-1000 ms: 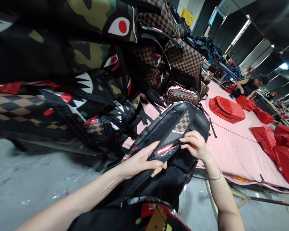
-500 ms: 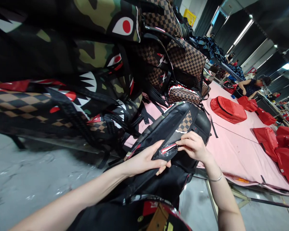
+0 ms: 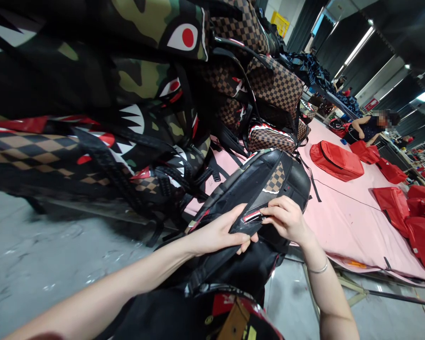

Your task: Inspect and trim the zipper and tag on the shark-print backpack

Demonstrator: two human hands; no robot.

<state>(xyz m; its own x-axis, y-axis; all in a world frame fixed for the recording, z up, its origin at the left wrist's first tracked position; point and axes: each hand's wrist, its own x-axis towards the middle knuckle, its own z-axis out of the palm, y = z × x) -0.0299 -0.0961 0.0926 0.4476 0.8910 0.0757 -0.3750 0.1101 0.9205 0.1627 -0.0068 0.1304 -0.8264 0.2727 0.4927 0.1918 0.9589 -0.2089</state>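
Note:
A black backpack (image 3: pixel 265 182) with a brown checkered patch lies at the near edge of the pink table (image 3: pixel 343 222), partly hanging over it. My left hand (image 3: pixel 221 231) grips its lower side panel, thumb on top and fingers underneath. Just to the right, my right hand (image 3: pixel 286 219) pinches a small red and white tag (image 3: pixel 253 216) at the pocket edge. The two hands are nearly touching. More of the bag hangs down below the hands, dark and hard to read.
A tall pile of camouflage and checkered shark-mouth backpacks (image 3: pixel 145 104) fills the left and upper view. Red bags (image 3: pixel 336 160) lie spread across the pink table to the right. A seated person (image 3: pixel 370 127) works at the far end. Grey floor (image 3: pixel 38 264) lies below left.
My left hand slid up along the side panel toward the right hand, covering most of the red tag. My right hand stayed at the tag, shifting slightly.

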